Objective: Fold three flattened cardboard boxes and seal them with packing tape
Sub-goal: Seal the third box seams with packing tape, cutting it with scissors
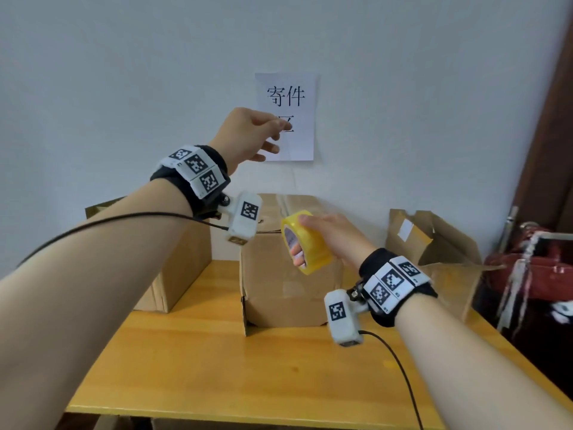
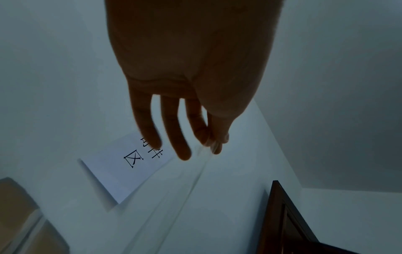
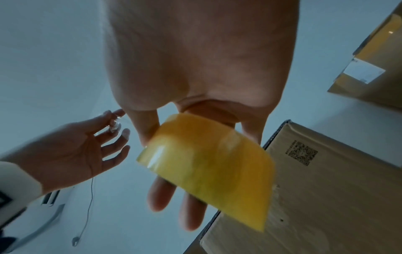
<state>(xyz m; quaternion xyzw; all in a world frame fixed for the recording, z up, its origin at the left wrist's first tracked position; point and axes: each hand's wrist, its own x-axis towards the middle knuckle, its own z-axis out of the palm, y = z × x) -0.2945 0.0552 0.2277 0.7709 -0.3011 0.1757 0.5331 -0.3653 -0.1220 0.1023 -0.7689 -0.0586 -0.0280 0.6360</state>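
The roll of yellow packing tape (image 1: pixel 305 242) hangs in the air above the middle cardboard box (image 1: pixel 288 274), threaded on the right hand (image 1: pixel 333 238), whose fingers (image 3: pixel 162 195) pass through the core and hold it. A clear strip of tape (image 2: pixel 195 175) runs up from the roll to the left hand (image 1: pixel 248 135), raised in front of the wall, where thumb and fingertips (image 2: pixel 214 146) pinch its free end; the other fingers are loosely spread.

The middle box stands folded on the yellow tabletop (image 1: pixel 217 367), with clear tape already visible along its top. This looks like a length being drawn out for another seam on it, or about to be torn off. A second folded box (image 1: pixel 176 262) stands to the left, closed as far as can be seen. At the far right a third box (image 1: pixel 434 240) has its flaps open, so by my judgement that one is left to close and tape. A printed paper sign (image 1: pixel 285 116) hangs on the wall behind.
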